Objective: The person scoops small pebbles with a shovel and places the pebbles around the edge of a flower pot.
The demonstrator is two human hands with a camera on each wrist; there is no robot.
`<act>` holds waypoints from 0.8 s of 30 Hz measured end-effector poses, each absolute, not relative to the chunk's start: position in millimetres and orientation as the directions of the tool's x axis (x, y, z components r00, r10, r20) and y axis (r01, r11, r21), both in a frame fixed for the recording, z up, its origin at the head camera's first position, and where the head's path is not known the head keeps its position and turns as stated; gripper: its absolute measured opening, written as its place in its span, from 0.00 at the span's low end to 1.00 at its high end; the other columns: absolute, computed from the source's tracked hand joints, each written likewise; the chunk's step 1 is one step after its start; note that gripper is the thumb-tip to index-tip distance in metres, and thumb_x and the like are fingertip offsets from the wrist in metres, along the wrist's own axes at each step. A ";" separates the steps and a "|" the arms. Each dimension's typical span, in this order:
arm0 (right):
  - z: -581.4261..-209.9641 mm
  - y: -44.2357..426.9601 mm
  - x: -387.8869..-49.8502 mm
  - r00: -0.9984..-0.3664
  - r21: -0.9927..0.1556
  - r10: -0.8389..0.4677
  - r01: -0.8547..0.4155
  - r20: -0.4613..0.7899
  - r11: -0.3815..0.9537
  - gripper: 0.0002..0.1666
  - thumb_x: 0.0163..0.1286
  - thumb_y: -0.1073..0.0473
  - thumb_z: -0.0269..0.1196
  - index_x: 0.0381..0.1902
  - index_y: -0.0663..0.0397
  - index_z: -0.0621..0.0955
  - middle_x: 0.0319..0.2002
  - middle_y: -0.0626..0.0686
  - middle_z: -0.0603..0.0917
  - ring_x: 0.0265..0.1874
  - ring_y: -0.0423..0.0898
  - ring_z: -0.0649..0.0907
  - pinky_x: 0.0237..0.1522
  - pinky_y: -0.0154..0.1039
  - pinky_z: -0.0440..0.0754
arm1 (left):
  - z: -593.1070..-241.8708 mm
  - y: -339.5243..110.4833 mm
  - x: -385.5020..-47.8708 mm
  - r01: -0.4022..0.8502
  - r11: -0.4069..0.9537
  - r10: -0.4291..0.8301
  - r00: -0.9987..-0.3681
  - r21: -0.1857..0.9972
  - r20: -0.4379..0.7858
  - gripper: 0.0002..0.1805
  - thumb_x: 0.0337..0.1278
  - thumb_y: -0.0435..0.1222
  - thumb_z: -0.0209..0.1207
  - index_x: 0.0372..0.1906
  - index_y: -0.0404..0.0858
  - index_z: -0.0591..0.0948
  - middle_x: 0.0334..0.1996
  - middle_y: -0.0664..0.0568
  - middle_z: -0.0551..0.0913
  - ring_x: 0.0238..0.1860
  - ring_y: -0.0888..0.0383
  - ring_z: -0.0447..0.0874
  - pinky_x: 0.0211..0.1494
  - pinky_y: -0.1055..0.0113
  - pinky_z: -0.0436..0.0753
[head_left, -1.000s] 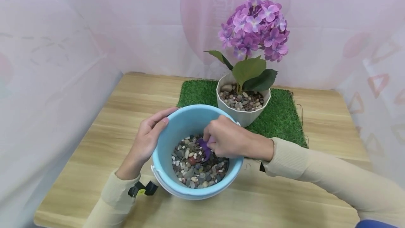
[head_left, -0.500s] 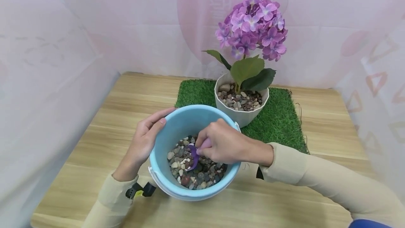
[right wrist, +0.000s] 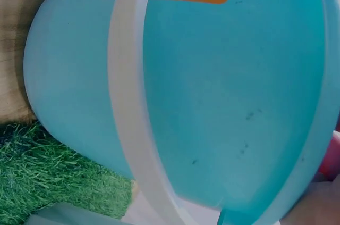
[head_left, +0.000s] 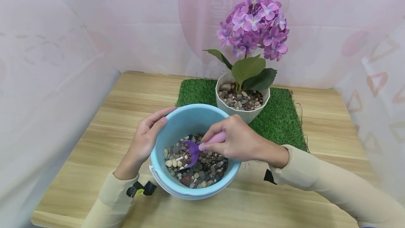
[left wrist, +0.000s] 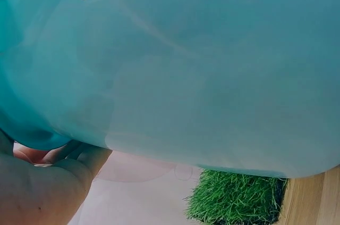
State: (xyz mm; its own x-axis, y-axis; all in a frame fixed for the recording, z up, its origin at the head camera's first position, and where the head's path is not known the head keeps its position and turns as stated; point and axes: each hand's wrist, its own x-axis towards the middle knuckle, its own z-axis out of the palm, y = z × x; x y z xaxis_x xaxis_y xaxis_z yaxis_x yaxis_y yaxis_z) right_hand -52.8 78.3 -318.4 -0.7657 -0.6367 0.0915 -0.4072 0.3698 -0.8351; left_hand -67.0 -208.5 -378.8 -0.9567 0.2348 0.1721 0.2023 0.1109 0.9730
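A light blue bucket (head_left: pixel 197 115) stands on the table, partly filled with mixed pebbles (head_left: pixel 202 177). My left hand (head_left: pixel 143 140) holds the bucket's left side, thumb at the rim and fingers along the outer wall; the left wrist view shows the hand (left wrist: pixel 53 182) against that wall. In my right hand (head_left: pixel 240 140) is the pink handle of a small purple shovel (head_left: pixel 192 153), gripped over the bucket. Its blade sits tilted among the pebbles, with brown and white stones in it. The right wrist view shows mostly the bucket's wall (right wrist: pixel 228 86) and its white handle (right wrist: pixel 127 76).
Behind the bucket, a white pot (head_left: pixel 242 113) with pebbles and a purple hydrangea (head_left: pixel 253 27) stands on a green artificial grass mat (head_left: pixel 281 126). The wooden table (head_left: pixel 104 115) is enclosed by pale printed cloth walls (head_left: pixel 142 27).
My right hand has pushed the shovel leftward through the pebbles, then drawn back a little right, showing more of handle and blade. Stones have shifted. My left hand keeps its place on the bucket.
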 end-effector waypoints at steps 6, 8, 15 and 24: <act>-318.9 85.6 -53.1 -0.786 -0.843 -0.604 -0.408 0.129 0.351 0.08 0.60 0.59 0.80 0.38 0.51 0.93 0.33 0.47 0.94 0.32 0.34 0.92 0.40 0.32 0.94 | -378.6 -209.1 -66.9 0.205 0.115 0.234 -0.956 0.972 0.174 0.22 0.86 0.36 0.45 0.72 0.31 0.76 0.68 0.33 0.80 0.56 0.55 0.91 0.52 0.53 0.94; -319.6 87.6 -52.7 -0.794 -0.846 -0.593 -0.401 0.130 0.352 0.08 0.60 0.58 0.80 0.38 0.49 0.93 0.33 0.45 0.94 0.32 0.34 0.92 0.39 0.33 0.94 | -378.4 -208.7 -66.9 0.204 0.112 0.238 -0.956 0.973 0.173 0.22 0.86 0.36 0.45 0.72 0.30 0.75 0.68 0.34 0.80 0.56 0.54 0.91 0.53 0.52 0.94; -320.2 95.9 -50.7 -0.828 -0.915 -0.556 -0.278 0.074 0.291 0.10 0.61 0.58 0.79 0.40 0.51 0.93 0.36 0.48 0.95 0.34 0.41 0.94 0.37 0.39 0.96 | -379.9 -208.1 -67.0 0.209 0.110 0.242 -0.954 0.972 0.178 0.23 0.86 0.36 0.45 0.73 0.29 0.74 0.68 0.34 0.80 0.56 0.55 0.91 0.54 0.54 0.94; -321.5 113.9 -48.9 -0.865 -0.947 -0.486 -0.250 0.124 0.203 0.10 0.61 0.63 0.79 0.41 0.53 0.93 0.37 0.50 0.95 0.35 0.48 0.94 0.33 0.46 0.96 | -380.2 -208.5 -67.7 0.219 0.094 0.251 -0.949 0.971 0.189 0.22 0.86 0.36 0.45 0.72 0.31 0.76 0.69 0.33 0.79 0.58 0.57 0.90 0.56 0.57 0.93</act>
State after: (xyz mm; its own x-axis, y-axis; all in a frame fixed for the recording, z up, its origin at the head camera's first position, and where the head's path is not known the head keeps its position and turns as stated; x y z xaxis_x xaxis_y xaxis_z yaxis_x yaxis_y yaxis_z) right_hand -48.9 113.9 -321.5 -0.8651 -0.4859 0.1244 -0.2501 0.2029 -0.9467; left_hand -67.7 -208.5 -380.2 -0.9493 0.2510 0.1893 0.2186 0.0942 0.9713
